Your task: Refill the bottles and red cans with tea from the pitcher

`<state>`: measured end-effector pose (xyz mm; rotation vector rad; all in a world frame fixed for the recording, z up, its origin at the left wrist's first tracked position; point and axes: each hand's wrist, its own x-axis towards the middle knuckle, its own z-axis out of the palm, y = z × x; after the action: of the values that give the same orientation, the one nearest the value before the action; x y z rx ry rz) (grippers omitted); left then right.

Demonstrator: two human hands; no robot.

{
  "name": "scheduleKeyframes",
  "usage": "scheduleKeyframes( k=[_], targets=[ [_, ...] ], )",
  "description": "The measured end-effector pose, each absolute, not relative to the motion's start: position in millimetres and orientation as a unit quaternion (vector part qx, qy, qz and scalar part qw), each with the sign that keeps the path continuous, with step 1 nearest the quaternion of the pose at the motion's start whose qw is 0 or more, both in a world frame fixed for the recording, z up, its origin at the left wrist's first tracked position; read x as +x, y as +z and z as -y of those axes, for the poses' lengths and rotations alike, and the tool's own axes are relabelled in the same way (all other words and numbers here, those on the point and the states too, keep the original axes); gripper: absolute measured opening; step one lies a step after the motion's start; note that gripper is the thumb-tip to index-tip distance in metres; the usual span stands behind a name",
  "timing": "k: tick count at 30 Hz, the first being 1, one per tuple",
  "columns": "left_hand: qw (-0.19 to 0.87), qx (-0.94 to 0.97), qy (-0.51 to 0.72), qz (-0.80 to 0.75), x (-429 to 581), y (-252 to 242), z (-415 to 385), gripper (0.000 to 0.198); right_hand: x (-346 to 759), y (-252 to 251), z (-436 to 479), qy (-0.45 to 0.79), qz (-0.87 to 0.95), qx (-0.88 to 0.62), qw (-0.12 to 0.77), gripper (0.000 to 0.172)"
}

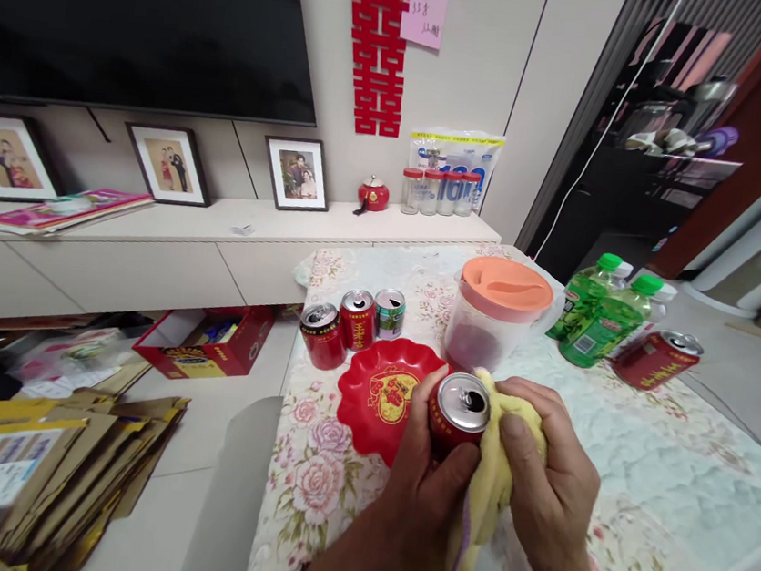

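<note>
My left hand point(428, 474) is wrapped round an opened red drink can point(460, 405), held upright over the near part of the table. Bunched in my right hand point(555, 475) is a yellow cloth point(498, 464), pressed against the can's right side; its purple-edged end hangs down between my wrists. Just behind the can, a red scalloped plate point(352, 383) with a gold design lies on the tablecloth. Beyond the plate stand three opened cans: a red one with a dark rim point(324, 336), a red one with yellow lettering point(357, 318) and a green-and-purple one point(389, 314).
A plastic pitcher point(478, 333) with an orange lid stands behind my hands. Green-capped bottles point(606, 320) and another red can point(657, 361) are at the right. Flattened cardboard point(77, 471) and a red box point(208, 348) lie on the floor at left. A flowered tablecloth point(317, 480) covers the table.
</note>
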<state>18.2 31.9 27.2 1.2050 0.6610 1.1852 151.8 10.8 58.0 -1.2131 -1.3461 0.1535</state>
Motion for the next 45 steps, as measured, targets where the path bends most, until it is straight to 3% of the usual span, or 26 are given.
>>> scheduleKeyframes(
  k=[10,21,27,31,34,37,40,45],
  targets=[
    [0.554,0.544,0.563,-0.284,15.7,17.5,-34.1,0.074,158.6,39.7,-34.4,0.293,0.512,-0.569,0.573,0.04],
    [0.491,0.51,0.634,-0.311,20.8,6.4,-44.7,0.073,156.1,30.8,-39.8,0.234,0.576,-0.617,0.483,0.044],
    [0.483,0.531,0.614,-0.327,22.6,8.1,-44.5,0.067,154.6,45.8,-26.7,0.186,0.593,-0.57,0.537,0.027],
    [0.551,0.516,0.594,-0.278,24.5,12.7,-42.4,0.074,154.6,58.8,-14.2,0.118,0.604,-0.539,0.575,0.017],
    [0.605,0.512,0.559,-0.243,23.3,17.4,-39.1,0.079,156.2,63.1,-7.9,0.066,0.621,-0.514,0.588,0.017],
    [0.611,0.531,0.519,-0.275,19.0,22.5,-35.6,0.069,158.4,60.7,-8.4,0.03,0.643,-0.492,0.586,0.02],
    [0.605,0.544,0.507,-0.285,15.5,26.2,-34.2,0.063,161.0,55.4,-14.5,0.046,0.635,-0.499,0.588,0.018],
    [0.595,0.554,0.521,-0.259,14.6,27.2,-34.5,0.064,165.9,48.1,-24.5,0.202,0.556,-0.544,0.595,0.024]
  ],
)
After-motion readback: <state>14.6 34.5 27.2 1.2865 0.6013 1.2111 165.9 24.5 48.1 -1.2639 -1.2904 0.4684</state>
